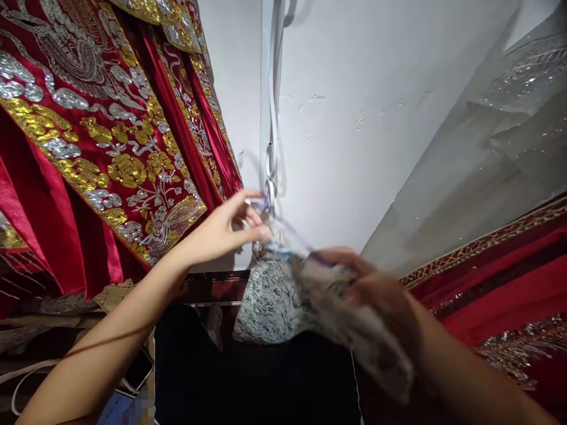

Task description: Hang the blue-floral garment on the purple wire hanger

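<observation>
In front of the white wall hangs a pale garment (269, 298) with a fine blue-green pattern, its upper part blurred. My left hand (241, 227) is at its top, with curled fingers at a thin purple strap (295, 233) and the thumb near the garment's upper edge. That strap stretches down and right to my right hand (367, 280). Smeared by motion, my right hand is closed around a bunched greyish part of the cloth (376, 348), which trails below it. The exact finger contact is unclear in both hands.
A white cord or strip (272, 100) with a loop runs down the wall (354, 159). Red garments with gold and silver embroidery (128, 171) hang at left. Sheer sparkling cloth (482, 141) and red fabric (509, 283) are at right. A phone (139, 372) lies low at left.
</observation>
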Demonstrator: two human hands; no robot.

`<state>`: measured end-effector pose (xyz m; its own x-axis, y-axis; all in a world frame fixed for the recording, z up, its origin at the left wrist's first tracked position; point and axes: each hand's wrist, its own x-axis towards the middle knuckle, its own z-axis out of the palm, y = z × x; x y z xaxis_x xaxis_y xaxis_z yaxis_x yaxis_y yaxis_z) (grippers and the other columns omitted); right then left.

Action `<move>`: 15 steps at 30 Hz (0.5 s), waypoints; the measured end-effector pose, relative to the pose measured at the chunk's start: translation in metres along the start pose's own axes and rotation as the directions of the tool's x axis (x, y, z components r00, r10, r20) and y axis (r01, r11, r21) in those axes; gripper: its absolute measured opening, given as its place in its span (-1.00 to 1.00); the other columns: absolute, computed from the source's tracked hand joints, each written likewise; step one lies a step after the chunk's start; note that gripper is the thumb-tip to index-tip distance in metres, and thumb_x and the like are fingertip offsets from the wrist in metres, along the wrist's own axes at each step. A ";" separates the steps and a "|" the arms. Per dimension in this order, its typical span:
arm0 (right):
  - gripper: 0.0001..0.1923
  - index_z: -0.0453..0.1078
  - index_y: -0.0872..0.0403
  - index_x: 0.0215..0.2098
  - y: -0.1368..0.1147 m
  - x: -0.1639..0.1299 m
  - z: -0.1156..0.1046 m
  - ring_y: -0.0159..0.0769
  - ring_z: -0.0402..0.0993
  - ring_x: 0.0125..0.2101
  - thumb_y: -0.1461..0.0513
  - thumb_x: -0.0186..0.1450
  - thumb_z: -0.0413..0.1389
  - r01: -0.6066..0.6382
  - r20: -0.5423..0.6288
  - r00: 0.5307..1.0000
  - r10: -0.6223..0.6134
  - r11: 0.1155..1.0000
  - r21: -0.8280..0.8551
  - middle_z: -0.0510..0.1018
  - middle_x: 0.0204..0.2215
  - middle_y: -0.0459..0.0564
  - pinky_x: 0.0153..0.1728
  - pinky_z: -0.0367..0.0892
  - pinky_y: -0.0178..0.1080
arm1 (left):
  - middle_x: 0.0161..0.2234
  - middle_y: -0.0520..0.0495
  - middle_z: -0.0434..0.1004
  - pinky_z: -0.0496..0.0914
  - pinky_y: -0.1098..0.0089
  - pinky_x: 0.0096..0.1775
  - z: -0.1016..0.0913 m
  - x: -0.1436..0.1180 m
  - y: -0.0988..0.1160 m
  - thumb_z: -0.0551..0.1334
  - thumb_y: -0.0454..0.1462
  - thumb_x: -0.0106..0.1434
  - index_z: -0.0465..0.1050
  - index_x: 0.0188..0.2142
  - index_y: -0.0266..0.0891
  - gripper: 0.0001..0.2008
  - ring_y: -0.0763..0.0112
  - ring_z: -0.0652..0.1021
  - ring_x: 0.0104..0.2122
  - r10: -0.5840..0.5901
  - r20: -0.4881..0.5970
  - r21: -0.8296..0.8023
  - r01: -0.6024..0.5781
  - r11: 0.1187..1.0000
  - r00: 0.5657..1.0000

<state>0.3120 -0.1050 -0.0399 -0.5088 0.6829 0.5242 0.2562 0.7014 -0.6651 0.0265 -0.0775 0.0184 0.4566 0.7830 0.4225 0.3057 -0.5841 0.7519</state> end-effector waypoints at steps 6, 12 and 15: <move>-0.71 0.49 0.03 -0.28 -0.032 0.019 0.056 -0.29 0.50 -0.37 0.00 0.25 0.27 0.158 0.471 0.868 -0.158 0.987 0.041 0.59 -0.40 -0.07 -0.30 0.43 -0.24 | -0.59 0.06 0.24 0.26 0.40 -0.41 0.012 -0.027 0.019 0.02 -0.01 0.46 0.29 -0.55 -0.23 -0.49 0.47 0.30 -0.54 -0.235 0.152 0.152 0.213 0.965 0.960; -0.12 0.09 -0.05 0.40 0.020 0.055 0.042 0.09 0.20 0.29 0.11 0.19 0.32 0.220 0.025 0.973 -0.227 0.903 -0.368 0.31 0.29 0.16 0.26 0.21 0.17 | -0.57 -0.03 0.38 0.31 0.35 -0.33 -0.014 -0.049 0.022 -0.03 -0.02 0.48 0.35 -0.58 -0.23 -0.43 0.39 0.41 -0.50 -0.174 0.227 0.007 0.177 0.984 0.958; -0.10 0.01 -0.10 0.44 0.035 0.053 0.051 0.07 0.24 0.28 0.10 0.24 0.29 0.282 0.053 0.956 -0.289 0.852 -0.441 0.30 0.31 0.13 0.23 0.25 0.16 | -0.57 -0.09 0.44 0.36 0.28 -0.27 -0.019 -0.048 0.019 -0.04 -0.02 0.48 0.43 -0.57 -0.23 -0.42 0.26 0.51 -0.42 -0.137 0.212 -0.110 0.163 0.981 0.968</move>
<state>0.2523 -0.0546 -0.0630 -0.6043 0.4394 0.6646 0.4374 0.8802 -0.1843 -0.0055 -0.1221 0.0226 0.5773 0.7921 0.1984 0.2826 -0.4217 0.8615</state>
